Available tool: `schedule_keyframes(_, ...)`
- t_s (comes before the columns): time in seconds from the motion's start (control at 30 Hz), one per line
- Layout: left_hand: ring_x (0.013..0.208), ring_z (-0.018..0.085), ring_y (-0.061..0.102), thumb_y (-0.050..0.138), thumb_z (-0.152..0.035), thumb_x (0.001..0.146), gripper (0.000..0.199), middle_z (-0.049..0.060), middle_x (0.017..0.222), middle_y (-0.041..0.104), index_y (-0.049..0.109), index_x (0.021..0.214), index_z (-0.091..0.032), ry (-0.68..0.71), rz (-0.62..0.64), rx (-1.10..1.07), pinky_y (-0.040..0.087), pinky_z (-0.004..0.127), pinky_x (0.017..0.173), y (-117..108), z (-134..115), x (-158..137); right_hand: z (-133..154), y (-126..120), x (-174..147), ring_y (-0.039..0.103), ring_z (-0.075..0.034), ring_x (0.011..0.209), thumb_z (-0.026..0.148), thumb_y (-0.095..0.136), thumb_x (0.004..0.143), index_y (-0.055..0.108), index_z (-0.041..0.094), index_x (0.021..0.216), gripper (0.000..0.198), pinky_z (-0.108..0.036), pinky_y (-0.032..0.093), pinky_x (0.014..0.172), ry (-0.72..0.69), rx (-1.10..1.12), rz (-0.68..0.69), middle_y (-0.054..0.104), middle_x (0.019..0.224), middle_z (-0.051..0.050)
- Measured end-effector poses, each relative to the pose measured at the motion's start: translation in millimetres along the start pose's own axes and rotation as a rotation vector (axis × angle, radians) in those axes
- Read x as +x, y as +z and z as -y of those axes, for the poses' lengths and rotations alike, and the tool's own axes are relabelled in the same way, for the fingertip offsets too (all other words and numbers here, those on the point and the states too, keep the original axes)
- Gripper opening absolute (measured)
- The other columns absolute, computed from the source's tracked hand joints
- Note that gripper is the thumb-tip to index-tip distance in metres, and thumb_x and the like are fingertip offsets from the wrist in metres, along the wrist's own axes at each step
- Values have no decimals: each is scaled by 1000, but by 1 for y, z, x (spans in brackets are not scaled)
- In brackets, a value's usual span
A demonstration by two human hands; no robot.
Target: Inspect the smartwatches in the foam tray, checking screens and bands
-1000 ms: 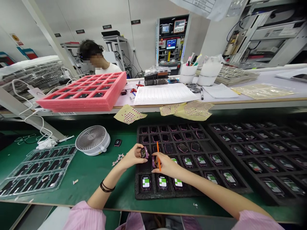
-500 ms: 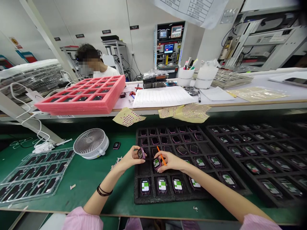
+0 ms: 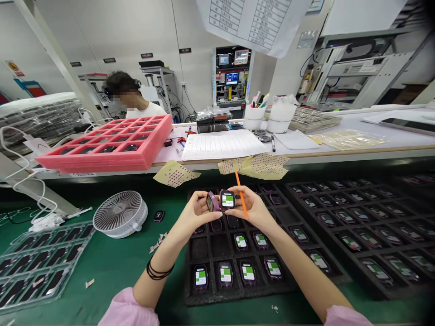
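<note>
My left hand point(image 3: 195, 213) grips a purple smartwatch body point(image 3: 213, 202) by its edges, its side turned toward me. Close beside it, my right hand point(image 3: 251, 208) pinches a second smartwatch body point(image 3: 227, 199), whose lit screen shows white and green. An orange stick point(image 3: 239, 192) is also tucked in my right fingers, pointing up and away. Both watches are held above a black foam tray point(image 3: 204, 296). Lit watches lie in its near cells, such as one at the front left point(image 3: 200, 276); farther ones have dark screens, and my hands hide some cells.
On the left are a round fan point(image 3: 120, 213), a clear tray of dark parts point(image 3: 44, 258) and a single watch point(image 3: 158, 215). Another black tray point(image 3: 343, 244) of watches lies right. A pink foam tray point(image 3: 98, 160) sits on the shelf; a co-worker point(image 3: 129, 97) is behind it.
Both hands have lifted away from the tray with their watches. The right-hand watch now faces me more squarely, with its screen fully visible. The orange stick stands more upright.
</note>
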State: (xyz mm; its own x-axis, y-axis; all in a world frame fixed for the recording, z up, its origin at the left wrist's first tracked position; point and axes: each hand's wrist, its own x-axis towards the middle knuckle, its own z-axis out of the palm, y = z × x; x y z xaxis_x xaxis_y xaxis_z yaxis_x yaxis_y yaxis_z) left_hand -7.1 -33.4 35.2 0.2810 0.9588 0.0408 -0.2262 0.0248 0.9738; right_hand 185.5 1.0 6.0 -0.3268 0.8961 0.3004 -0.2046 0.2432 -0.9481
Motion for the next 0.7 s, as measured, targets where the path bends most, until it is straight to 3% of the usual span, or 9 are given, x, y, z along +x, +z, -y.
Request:
schedule_keyframes(0.3,115,25,57,80,-20,64,46,9,114,64,43,92,-20,0,-55,16,43,46,101,15,4,-4,-14,-6,2,68,-17,78,24,82,61,59,25,118,62,-33,59,71,77,41,-10,63,102,-5)
schedule_keyframes(0.5,108,21,61,77,-22,67,42,9,132,54,43,92,-21,-31,-17,127,44,41,99,15,7,-5,-14,-10,1,68,-16,70,26,83,59,62,23,115,59,-29,58,64,88,-77,-18,62,105,-7)
schedule_keyframes(0.6,106,21,61,76,-24,69,43,10,128,56,41,94,-21,-38,18,169,46,39,96,14,10,-4,-9,-9,-1,69,-16,70,26,82,61,62,22,114,57,-29,58,63,88,-99,33,63,108,-8)
schedule_keyframes(0.7,104,20,62,75,-24,70,43,9,119,61,41,95,-21,-38,28,179,47,38,93,14,10,-4,-4,-7,-2,71,-20,79,25,80,64,61,22,114,53,-32,59,71,81,-102,98,66,110,-9)
